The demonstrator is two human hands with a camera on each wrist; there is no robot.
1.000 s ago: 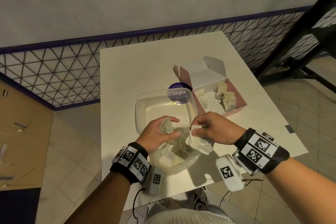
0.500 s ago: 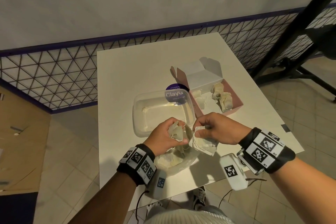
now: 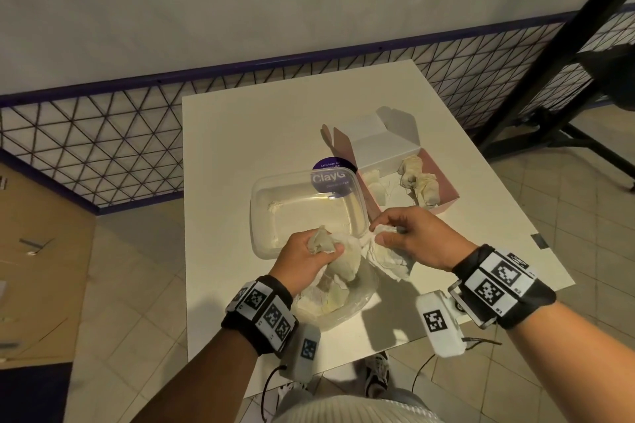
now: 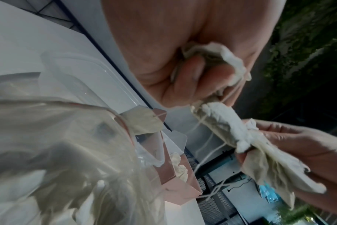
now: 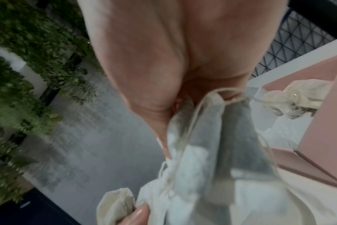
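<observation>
Step in hand: teasing apart the cream cloth bundle (image 3: 347, 264), held just over the near edge of the clear tub (image 3: 255, 216). L hand (image 3: 309, 256) is fisted round one end, R hand (image 3: 409, 233) pinches the other (strings trail betw. them). Next, prob.: a steady opposite pull w/o snagging the strings.

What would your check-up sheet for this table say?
Surface: white table, no spills seen.
Job's things: cloth pouches pulled between both hands, above a clear bag holding more.
Clutter: clear tub, pink box with pouches inside, purple sticker.
Grippers: left hand and right hand each grip cloth.
Cables: thin wires dangle below the wrists.
Surroundings: mesh fence, black stand, tiled floor.
</observation>
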